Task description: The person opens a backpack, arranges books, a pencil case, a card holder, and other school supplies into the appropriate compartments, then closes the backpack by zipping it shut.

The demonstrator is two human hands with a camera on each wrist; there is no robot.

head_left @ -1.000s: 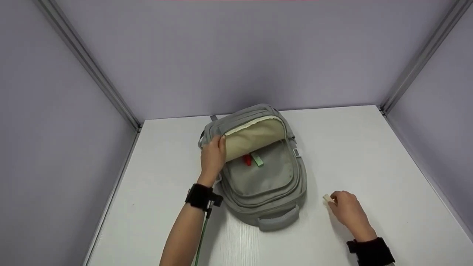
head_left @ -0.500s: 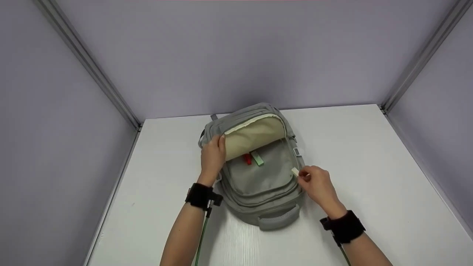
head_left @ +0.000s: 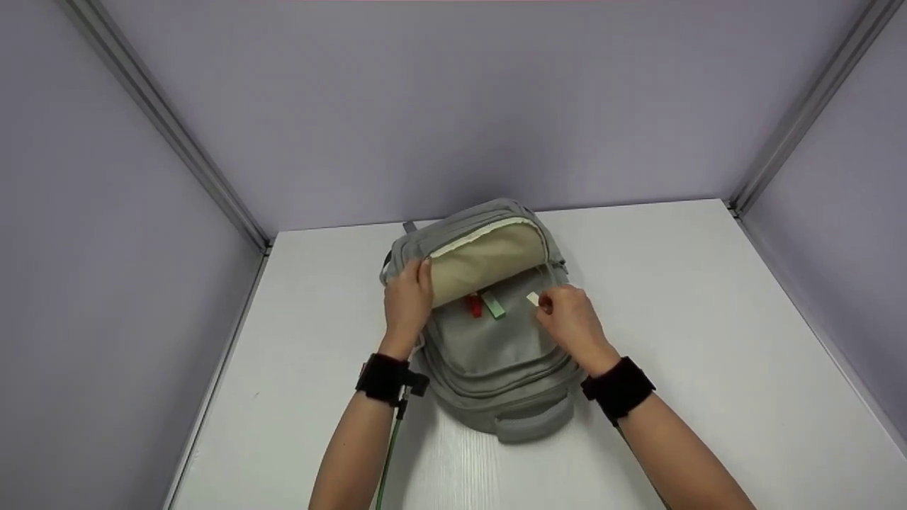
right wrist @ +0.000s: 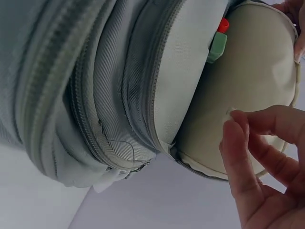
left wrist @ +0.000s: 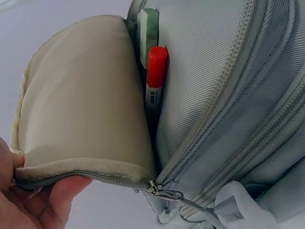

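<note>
**Eraser brought up to the open pocket**

My left hand point(head_left: 409, 301) grips the edge of the cream flap point(head_left: 489, 263) of the grey backpack point(head_left: 496, 354), fingers curled round the hem and holding the pocket open; in the left wrist view the thumb and fingers point(left wrist: 57, 200) pinch the zip edge from below. My right hand point(head_left: 572, 322) pinches a small white eraser point(head_left: 533, 299) between thumb and fingertips, just beyond its knuckles and right at the mouth of the pocket. In the right wrist view only a sliver of the eraser point(right wrist: 229, 112) shows above the fingertips point(right wrist: 236, 138), in front of the cream lining.

What has changed: a second ago my right hand was down on the table point(head_left: 708, 297), well to the right of the backpack, picking the eraser up. Half a second ago it was over the backpack's right edge. Now it is over the open pocket, close to my left hand. The left hand has not shifted its grip in that time.

Just left of the eraser, a red marker point(head_left: 473, 306) and a green block point(head_left: 494, 307) already sit side by side in the pocket, their ends poking out from under the flap. I judge the eraser is at the point of going in beside them, but it is not yet released.
</note>
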